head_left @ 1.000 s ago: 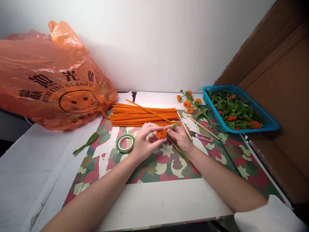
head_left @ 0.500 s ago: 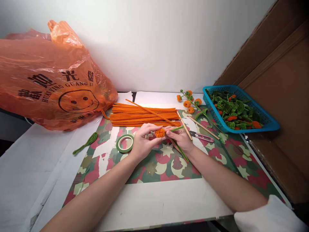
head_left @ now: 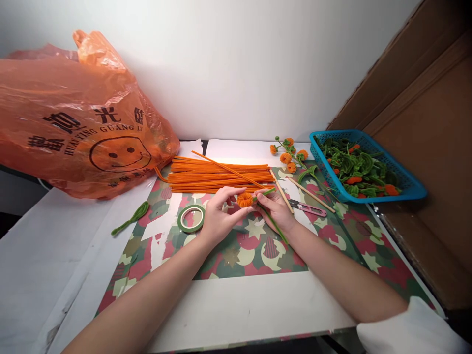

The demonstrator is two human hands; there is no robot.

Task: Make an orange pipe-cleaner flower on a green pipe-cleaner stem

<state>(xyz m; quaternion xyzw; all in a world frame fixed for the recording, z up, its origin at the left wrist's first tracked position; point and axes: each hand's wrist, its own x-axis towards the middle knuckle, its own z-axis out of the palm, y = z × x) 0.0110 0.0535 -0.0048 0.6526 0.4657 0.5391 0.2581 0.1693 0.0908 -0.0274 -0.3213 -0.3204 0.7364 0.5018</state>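
Between my two hands is an orange pipe-cleaner flower (head_left: 244, 199) with green pipe-cleaner stems (head_left: 277, 227) behind it. The thumb and fingers of my left hand (head_left: 222, 211) close around the flower's head from the left. On the right, my right hand (head_left: 275, 209) pinches the green strands close behind the bloom; one strand points up and right, another hangs down toward the table. A roll of green tape (head_left: 191, 218) lies just left of my left hand. Beyond my hands rests a bundle of orange pipe cleaners (head_left: 217, 175).
Wooden sticks (head_left: 311, 195) and pink-handled snips (head_left: 309, 208) lie to the right. Farther back are a finished flower spray (head_left: 291, 156) and a blue basket (head_left: 376, 199) of green and orange pieces. An orange plastic bag (head_left: 84, 118) and a green leaf (head_left: 131, 218) are at left.
The flower has turned slightly and sits a little higher. My right fingers have shifted slightly along the green strands; the rest of the table looks the same.
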